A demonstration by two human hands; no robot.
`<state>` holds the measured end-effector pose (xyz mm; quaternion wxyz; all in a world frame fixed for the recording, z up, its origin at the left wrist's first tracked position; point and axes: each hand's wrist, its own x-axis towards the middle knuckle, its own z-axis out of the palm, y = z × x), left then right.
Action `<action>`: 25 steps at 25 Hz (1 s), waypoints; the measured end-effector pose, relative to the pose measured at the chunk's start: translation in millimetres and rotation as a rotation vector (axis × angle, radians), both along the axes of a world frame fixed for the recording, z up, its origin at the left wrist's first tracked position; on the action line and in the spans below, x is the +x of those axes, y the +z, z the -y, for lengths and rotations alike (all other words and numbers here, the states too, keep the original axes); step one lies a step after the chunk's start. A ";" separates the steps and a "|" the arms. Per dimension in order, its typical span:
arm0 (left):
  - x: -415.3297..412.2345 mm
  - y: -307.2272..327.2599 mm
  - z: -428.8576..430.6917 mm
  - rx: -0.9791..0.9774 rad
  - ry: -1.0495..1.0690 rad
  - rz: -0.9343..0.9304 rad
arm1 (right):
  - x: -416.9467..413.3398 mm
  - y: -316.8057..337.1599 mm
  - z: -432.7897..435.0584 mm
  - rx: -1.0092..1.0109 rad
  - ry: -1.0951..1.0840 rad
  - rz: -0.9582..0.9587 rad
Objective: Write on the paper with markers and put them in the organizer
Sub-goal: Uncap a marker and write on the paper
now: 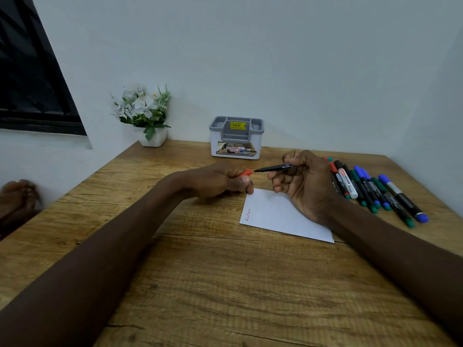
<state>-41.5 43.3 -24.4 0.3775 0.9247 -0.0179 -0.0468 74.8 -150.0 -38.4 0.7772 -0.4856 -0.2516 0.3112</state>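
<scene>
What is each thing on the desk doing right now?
Marker: uncapped, held by right hand.
Red cap: off, held in left hand.
Paper: flat, one red word written.
Organizer: upright, no markers sticking out.
Other markers: capped, lying on table.
Flower pot: upright.
</scene>
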 end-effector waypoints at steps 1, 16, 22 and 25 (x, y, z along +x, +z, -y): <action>0.0 0.7 0.7 0.034 0.003 -0.010 | -0.9 -0.1 -0.9 -0.016 0.016 0.015; 5.4 -1.4 5.4 0.481 0.028 0.216 | 2.4 -7.1 0.4 -0.119 0.031 0.179; 7.0 -5.5 6.4 0.449 0.044 0.257 | 1.6 -6.8 0.5 -0.145 0.016 0.216; 7.9 -9.1 -1.7 0.421 0.098 0.255 | 5.4 -5.1 1.5 -0.270 0.046 0.346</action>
